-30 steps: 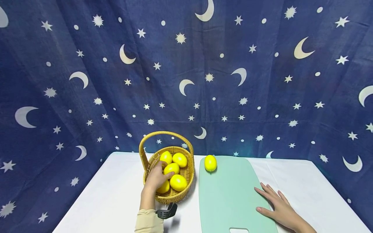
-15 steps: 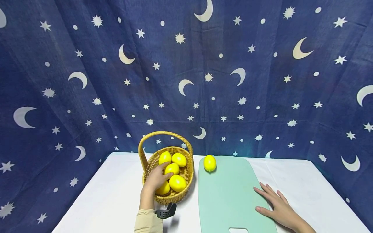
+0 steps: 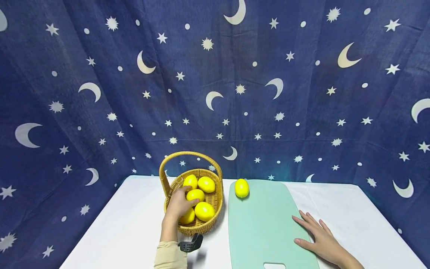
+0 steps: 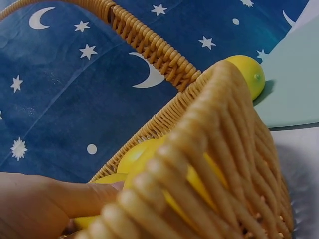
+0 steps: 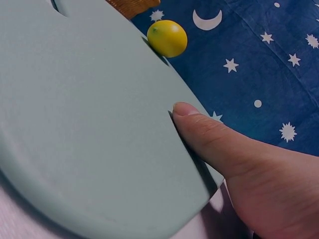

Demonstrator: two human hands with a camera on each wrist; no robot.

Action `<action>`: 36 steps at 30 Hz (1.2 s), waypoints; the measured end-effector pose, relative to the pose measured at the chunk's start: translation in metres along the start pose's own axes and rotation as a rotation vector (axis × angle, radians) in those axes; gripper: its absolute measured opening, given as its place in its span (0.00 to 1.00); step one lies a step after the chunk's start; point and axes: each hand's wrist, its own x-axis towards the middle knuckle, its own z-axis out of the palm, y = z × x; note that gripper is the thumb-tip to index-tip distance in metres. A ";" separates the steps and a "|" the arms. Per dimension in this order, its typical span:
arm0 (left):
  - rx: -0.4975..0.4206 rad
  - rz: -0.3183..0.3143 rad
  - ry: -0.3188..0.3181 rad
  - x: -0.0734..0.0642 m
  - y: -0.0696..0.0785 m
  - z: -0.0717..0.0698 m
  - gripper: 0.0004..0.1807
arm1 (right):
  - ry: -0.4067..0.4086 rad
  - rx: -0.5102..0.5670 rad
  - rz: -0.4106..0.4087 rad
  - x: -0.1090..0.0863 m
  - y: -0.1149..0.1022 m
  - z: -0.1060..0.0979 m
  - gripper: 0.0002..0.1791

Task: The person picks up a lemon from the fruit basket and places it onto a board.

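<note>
Inside the wicker basket [image 3: 200, 228] my left hand [image 3: 178, 204] pinches the middle lemon [image 3: 196, 195] between thumb and fingers. Other lemons surround it: two at the back, one at front right [image 3: 205, 212], and one at front left partly under the hand. In the left wrist view the basket rim [image 4: 172, 154] hides much of the lemons, and only the thumb side of the hand shows. My right hand [image 3: 320, 241] lies with spread fingers over the right edge of the pale green cutting board [image 3: 262, 228]. A single lemon [image 3: 242, 188] sits at the board's far left corner.
The basket's tall arched handle [image 3: 191, 153] rises above its opening. A white-covered table [image 3: 124, 224] carries basket and board. Behind it hangs a dark blue curtain [image 3: 188, 112] with moons and stars. A black wrist strap [image 3: 191, 243] is on my left wrist.
The middle lemon has shifted slightly left, closer into my left hand's fingers. My right hand and the lemon on the board stay where they were.
</note>
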 end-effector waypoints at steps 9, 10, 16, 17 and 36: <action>-0.018 -0.006 0.030 0.000 0.002 -0.001 0.31 | 0.014 0.001 -0.010 0.000 -0.002 0.000 0.35; -0.019 -0.006 0.034 0.000 0.003 -0.001 0.30 | 0.013 0.003 -0.009 0.000 -0.002 0.000 0.35; -0.025 0.012 0.046 0.001 0.003 -0.002 0.30 | 0.022 -0.013 -0.014 0.000 0.000 0.000 0.35; -0.025 0.016 0.046 0.001 0.003 -0.002 0.30 | 0.023 -0.013 -0.015 0.000 0.000 0.001 0.35; -0.406 0.087 0.044 -0.010 0.026 -0.021 0.31 | 0.011 -0.015 -0.018 0.000 -0.002 0.000 0.35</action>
